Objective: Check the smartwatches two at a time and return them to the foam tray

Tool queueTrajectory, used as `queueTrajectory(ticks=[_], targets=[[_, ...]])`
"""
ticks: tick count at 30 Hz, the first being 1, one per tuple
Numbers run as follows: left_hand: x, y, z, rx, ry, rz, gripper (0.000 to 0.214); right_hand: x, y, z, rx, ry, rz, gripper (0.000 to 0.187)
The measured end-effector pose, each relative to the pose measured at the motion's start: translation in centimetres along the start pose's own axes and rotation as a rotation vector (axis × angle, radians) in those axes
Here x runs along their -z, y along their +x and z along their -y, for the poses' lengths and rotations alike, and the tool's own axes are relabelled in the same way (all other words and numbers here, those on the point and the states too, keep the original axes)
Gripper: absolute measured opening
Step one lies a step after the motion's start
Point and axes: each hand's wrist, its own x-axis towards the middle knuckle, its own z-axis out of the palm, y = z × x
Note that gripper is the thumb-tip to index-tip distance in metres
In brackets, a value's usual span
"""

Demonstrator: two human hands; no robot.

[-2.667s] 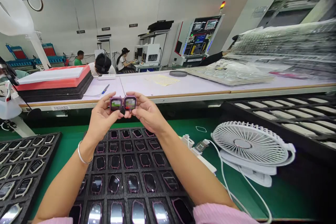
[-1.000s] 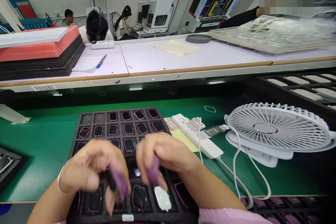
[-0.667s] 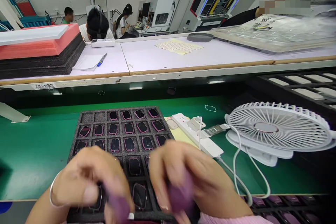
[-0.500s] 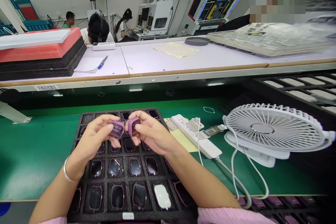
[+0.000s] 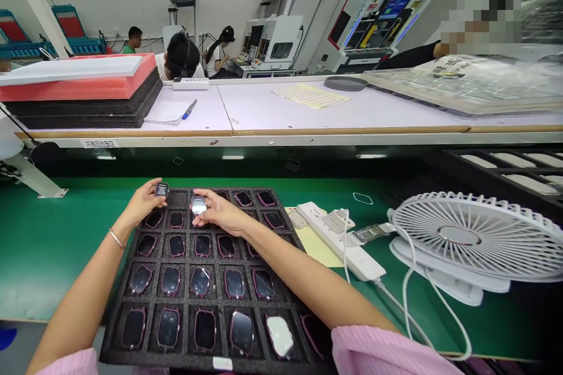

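Note:
My left hand [image 5: 143,203] is closed on a small smartwatch case [image 5: 162,189] with lines of light text on its dark screen, at the tray's far left corner. My right hand [image 5: 220,212] grips a second watch case [image 5: 198,205] over the far rows, and its face shines pale. Beneath both hands lies a black foam tray [image 5: 185,319] with rows of square pockets. Most visible pockets hold purple-rimmed watch cases with dark faces, such as this watch case [image 5: 204,330] in the near row. One white-faced piece [image 5: 280,336] sits there too. My right forearm hides some pockets.
Right of the tray are a white power strip [image 5: 360,261] with cables, a yellow sheet [image 5: 323,246] and a white fan [image 5: 466,240]. A raised shelf [image 5: 264,120] crosses behind, bearing foam sheets [image 5: 79,91] and a clear plastic-covered stack [image 5: 466,91]. Other people sit beyond.
Both hands have moved apart and away toward the tray's far left, each still holding a watch case. The watch faces now show more to the camera, and the view has shifted slightly.

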Motion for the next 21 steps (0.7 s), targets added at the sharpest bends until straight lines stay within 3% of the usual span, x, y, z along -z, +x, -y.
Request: queueTrajectory(ticks=[4,10,13,16,18,21], targets=[[2.0,1.2,3.0,-0.011,0.238,-0.069,0.070,-1.7,4.2,0.0,0.010,-0.301,-0.009,0.057],[1.1,1.3,4.7,-0.035,0.559,-0.033,0.058,-4.0,7.6,0.3,-0.019,-0.797,-0.155,0.050],[0.8,1.3,4.0,-0.006,0.687,-0.033,0.068,-3.9,7.2,0.5,-0.069,-0.943,-0.143,0.059],[0.0,1.7,1.9,0.002,0.780,-0.042,0.072,-2.2,5.9,1.0,-0.088,-1.049,-0.157,0.066],[-1.5,2.1,0.2,-0.023,0.813,-0.022,0.060,-0.4,4.8,1.5,-0.124,-1.111,-0.220,0.056],[-5.4,2.9,-1.9,-0.056,0.830,0.026,0.036,2.5,3.2,1.9,-0.234,-1.181,-0.371,0.040]])
